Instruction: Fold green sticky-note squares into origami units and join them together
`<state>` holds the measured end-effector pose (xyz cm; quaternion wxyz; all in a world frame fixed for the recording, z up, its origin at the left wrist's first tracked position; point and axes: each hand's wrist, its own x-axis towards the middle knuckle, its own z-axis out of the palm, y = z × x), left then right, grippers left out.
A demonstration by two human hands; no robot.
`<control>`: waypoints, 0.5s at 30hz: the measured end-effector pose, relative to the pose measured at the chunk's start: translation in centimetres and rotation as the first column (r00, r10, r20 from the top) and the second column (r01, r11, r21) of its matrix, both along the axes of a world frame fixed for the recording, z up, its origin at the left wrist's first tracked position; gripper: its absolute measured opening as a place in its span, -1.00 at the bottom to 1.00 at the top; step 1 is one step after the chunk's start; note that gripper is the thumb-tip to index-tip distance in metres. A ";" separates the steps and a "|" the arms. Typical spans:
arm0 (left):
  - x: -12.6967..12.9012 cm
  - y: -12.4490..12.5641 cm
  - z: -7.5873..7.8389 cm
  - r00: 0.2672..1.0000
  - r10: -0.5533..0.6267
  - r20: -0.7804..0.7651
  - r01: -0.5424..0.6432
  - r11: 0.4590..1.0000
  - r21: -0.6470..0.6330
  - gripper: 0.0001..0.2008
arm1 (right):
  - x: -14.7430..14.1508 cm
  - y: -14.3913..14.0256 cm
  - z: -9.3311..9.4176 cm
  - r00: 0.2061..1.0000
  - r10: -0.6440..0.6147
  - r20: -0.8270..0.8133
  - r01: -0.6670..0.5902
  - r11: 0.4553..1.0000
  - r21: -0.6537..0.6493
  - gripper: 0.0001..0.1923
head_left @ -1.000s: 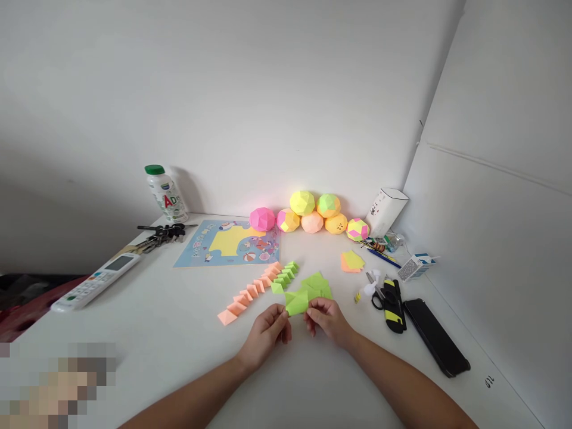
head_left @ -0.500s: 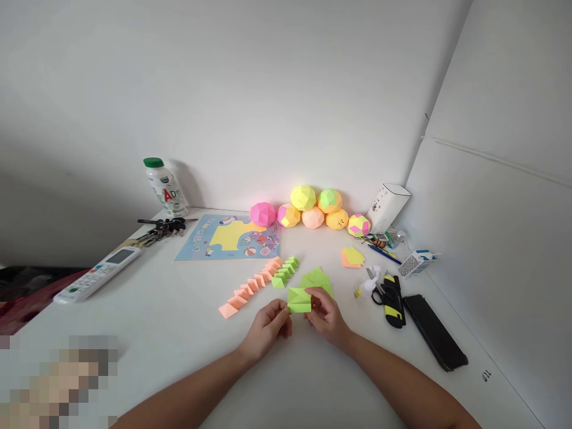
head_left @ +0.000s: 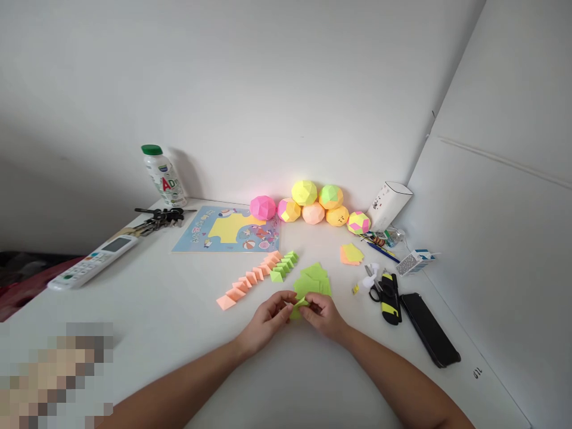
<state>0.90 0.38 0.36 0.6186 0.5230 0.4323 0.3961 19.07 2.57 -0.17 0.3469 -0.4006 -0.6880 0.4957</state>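
Observation:
A small green paper square [head_left: 298, 305] is pinched between both hands, partly folded and half hidden by the fingers. My left hand [head_left: 270, 317] grips its left side, thumb against forefinger. On the other side my right hand [head_left: 325, 316] holds it the same way. Just beyond lie loose green paper sheets [head_left: 314, 279]. To the left of these a short row of folded green pieces [head_left: 283, 267] stands beside a longer row of folded orange pieces [head_left: 245, 283].
Faceted paper balls [head_left: 304, 193] are piled by the wall, near a blue card [head_left: 191, 238]. Left stand a bottle [head_left: 164, 179], keys [head_left: 156, 221] and a remote control [head_left: 93, 262]. Right lie yellow and orange paper [head_left: 352, 254], scissors [head_left: 374, 292], a utility knife [head_left: 390, 304] and a phone [head_left: 429, 330].
The green paper was held up flat towards me; now it is bent and tilted, with the fingers closer together. The view has shifted slightly.

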 end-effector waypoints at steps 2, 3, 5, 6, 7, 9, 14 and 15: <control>0.0 0.0 0.0 0.999 -0.030 0.019 0.030 0.999 -0.016 -0.61 | 0.0 0.0 0.0 1.000 0.028 0.013 -0.028 1.000 -0.015 -0.63; 0.0 0.1 -0.1 0.999 -0.037 0.024 0.037 0.999 -0.019 -0.60 | 0.0 0.1 0.0 0.999 0.044 0.017 -0.044 0.999 -0.020 -0.63; 0.1 0.1 -0.3 0.999 -0.036 0.033 0.036 0.999 -0.001 -0.61 | 0.1 0.1 0.0 0.997 0.070 0.023 -0.070 0.997 -0.035 -0.64; 0.0 0.1 -0.4 0.999 -0.031 0.037 0.030 0.999 0.017 -0.62 | 0.1 0.2 0.0 0.997 0.074 0.026 -0.072 0.996 -0.045 -0.65; 0.0 0.1 -0.5 0.999 -0.026 0.036 0.025 0.999 0.034 -0.63 | 0.1 0.2 -0.1 0.997 0.072 0.028 -0.071 0.996 -0.057 -0.65; -0.1 0.1 -0.8 0.999 -0.022 0.023 0.021 0.998 0.057 -0.62 | 0.2 0.3 -0.2 0.998 0.064 0.029 -0.061 0.994 -0.086 -0.65; -0.2 0.0 -1.2 1.000 -0.010 -0.019 0.012 0.995 0.101 -0.65 | 0.4 0.5 -0.4 0.999 0.047 0.003 -0.046 0.986 -0.160 -0.66; -0.1 -0.1 -1.2 1.000 0.000 -0.022 0.002 0.993 0.114 -0.67 | 0.4 0.5 -0.5 0.999 0.036 -0.007 -0.037 0.985 -0.170 -0.67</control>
